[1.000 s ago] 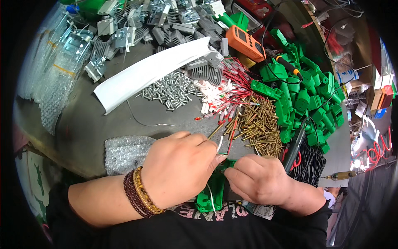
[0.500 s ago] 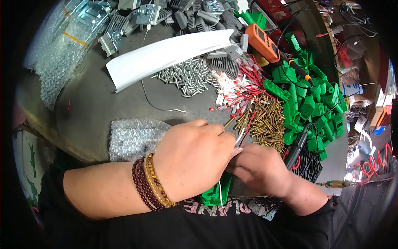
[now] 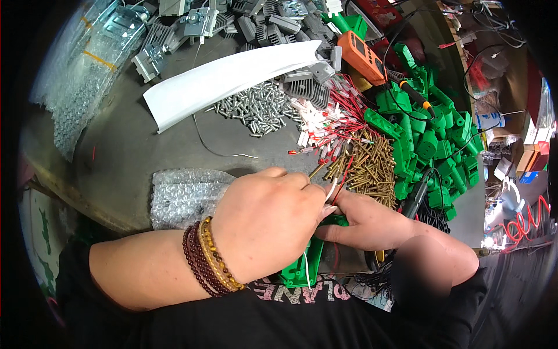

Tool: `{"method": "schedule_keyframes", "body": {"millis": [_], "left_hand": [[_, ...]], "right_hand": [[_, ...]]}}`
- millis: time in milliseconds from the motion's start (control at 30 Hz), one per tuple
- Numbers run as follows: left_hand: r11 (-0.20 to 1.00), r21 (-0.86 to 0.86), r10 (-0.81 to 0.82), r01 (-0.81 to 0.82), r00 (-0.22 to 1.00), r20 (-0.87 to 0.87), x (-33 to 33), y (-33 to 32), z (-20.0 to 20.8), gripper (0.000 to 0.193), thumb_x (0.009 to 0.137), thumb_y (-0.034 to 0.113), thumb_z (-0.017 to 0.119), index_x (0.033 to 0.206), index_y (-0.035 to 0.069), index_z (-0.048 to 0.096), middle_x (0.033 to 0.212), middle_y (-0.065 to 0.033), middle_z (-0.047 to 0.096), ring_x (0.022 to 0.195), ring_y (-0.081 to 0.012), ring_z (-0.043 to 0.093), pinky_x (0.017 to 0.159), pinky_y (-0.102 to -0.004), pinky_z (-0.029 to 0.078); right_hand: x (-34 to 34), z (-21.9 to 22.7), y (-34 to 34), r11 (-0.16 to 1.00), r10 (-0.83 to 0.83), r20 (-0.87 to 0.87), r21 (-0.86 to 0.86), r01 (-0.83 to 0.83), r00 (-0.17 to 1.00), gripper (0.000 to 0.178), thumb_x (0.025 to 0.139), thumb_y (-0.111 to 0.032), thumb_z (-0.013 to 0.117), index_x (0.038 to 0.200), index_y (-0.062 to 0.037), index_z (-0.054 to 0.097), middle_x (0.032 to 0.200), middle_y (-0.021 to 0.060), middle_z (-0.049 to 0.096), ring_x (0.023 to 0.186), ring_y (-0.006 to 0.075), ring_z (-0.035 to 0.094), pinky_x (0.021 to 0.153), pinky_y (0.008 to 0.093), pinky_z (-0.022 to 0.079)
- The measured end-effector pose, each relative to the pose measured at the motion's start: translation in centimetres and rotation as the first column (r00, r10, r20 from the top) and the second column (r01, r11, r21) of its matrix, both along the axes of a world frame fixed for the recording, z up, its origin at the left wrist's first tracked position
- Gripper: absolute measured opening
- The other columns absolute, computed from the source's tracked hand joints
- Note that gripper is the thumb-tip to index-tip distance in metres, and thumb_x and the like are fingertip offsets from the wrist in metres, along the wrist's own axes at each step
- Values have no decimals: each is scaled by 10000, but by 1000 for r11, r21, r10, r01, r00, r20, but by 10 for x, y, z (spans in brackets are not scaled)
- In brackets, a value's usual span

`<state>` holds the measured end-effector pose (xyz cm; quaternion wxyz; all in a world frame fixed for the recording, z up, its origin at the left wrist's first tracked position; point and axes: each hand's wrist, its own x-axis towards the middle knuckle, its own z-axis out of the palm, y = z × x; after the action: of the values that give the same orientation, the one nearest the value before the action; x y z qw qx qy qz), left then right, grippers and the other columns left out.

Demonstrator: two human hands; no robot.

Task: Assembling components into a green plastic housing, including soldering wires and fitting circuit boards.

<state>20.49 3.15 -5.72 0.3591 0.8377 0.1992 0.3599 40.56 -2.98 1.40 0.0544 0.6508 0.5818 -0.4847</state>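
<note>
My left hand (image 3: 273, 212) is closed near the table's front edge, curled over a green plastic housing (image 3: 311, 264). Its fingertips are mostly hidden. A white wire (image 3: 332, 189) and a red wire (image 3: 343, 181) stick up between the hands, and another white length (image 3: 307, 270) hangs across the housing. Against it from the right rests my right hand (image 3: 366, 220), with green plastic between the thumb and the fingers, whose tips disappear behind the left hand. Just beyond lie a heap of long brass screws (image 3: 369, 168) and red-wired white parts (image 3: 317, 125).
Green housings (image 3: 436, 134) are piled at right, near a soldering iron (image 3: 415, 198) and an orange meter (image 3: 361, 58). Short silver screws (image 3: 261, 107) lie behind a curved white sheet (image 3: 232, 78). Bubble wrap (image 3: 186, 195) sits left, with grey finned metal parts (image 3: 273, 29) at the back.
My right hand has gone from a tight curl to a straighter grip, its thumb now stretched toward the housing and more green showing. The right forearm has swung outward; my left hand barely moved.
</note>
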Motion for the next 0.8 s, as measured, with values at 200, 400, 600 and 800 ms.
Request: {"method": "schedule_keyframes", "body": {"millis": [200, 400, 600, 800], "left_hand": [[1000, 16, 19, -19, 1000, -18, 0, 1, 1, 180, 851, 180, 711, 789, 39, 620, 761, -105, 628, 699, -313, 622, 651, -405, 503], [1000, -2, -13, 12, 998, -60, 3, 6, 5, 178, 866, 190, 704, 808, 38, 631, 766, -109, 626, 699, -325, 616, 650, -413, 494], [999, 2, -47, 48, 988, -145, -5, 3, 7, 157, 904, 197, 673, 852, 49, 662, 823, -104, 651, 773, -333, 622, 701, -426, 487], [984, 171, -1, 52, 958, -287, 16, -3, 32, 95, 858, 179, 699, 870, 85, 695, 884, -65, 668, 878, -282, 616, 824, -426, 439]], "right_hand": [[-5, -2, 10, 999, -38, -52, 0, 38, 998, 460, 866, -226, 749, 1211, -14, 533, 1117, 187, 655, 1096, 329, 638, 961, 405, 488], [-2, -5, 1, 990, -76, -82, 112, 85, 994, 461, 850, -218, 767, 1212, -31, 553, 1095, 180, 669, 1068, 316, 651, 936, 408, 499], [28, 13, -18, 667, 210, 207, 684, -295, 955, 313, 811, -116, 760, 1112, -81, 680, 1000, 99, 661, 957, 298, 638, 836, 405, 512], [25, -4, -62, 424, 356, 230, 824, -376, 906, 271, 737, -120, 766, 1007, -139, 747, 960, 21, 643, 852, 222, 625, 708, 362, 478]]}}
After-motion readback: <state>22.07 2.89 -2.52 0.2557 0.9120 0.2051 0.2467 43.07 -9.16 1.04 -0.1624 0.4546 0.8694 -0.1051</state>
